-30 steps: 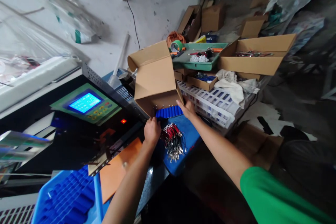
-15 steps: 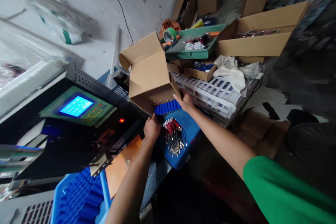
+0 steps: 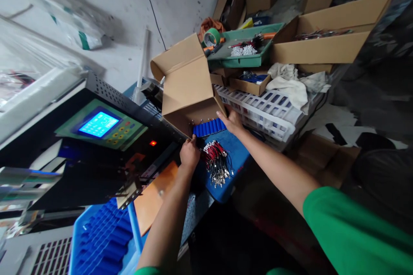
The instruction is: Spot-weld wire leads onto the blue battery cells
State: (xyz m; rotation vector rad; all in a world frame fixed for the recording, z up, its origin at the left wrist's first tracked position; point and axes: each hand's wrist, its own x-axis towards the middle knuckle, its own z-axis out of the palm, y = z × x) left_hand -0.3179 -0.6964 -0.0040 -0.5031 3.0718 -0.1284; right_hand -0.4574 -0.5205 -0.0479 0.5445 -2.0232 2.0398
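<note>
An open cardboard box (image 3: 187, 88), its lid flap raised, is tilted over the blue work surface (image 3: 240, 148). A row of blue cylindrical cells (image 3: 209, 128) lies at its near, lower opening. My left hand (image 3: 189, 154) is closed at the box's near left corner, its fingertips partly hidden. On the other side, my right hand (image 3: 231, 122) grips the right wall, thumb toward the inside and the other fingers behind the cardboard. Just below the cells, a bundle of red and black wires (image 3: 217, 161) with white connectors and metal ends rests on the blue surface.
To the left stands a black machine with a lit display (image 3: 99, 124). A blue bin (image 3: 77, 236) of blue cells sits below it. Beyond my right hand are a white plastic basket (image 3: 284, 131), a green tray (image 3: 222, 63) and a long cardboard box (image 3: 316, 53).
The whole view has shifted slightly, so things appear a little further right. Both hands stay on the cardboard box, and the cells and wires look the same.
</note>
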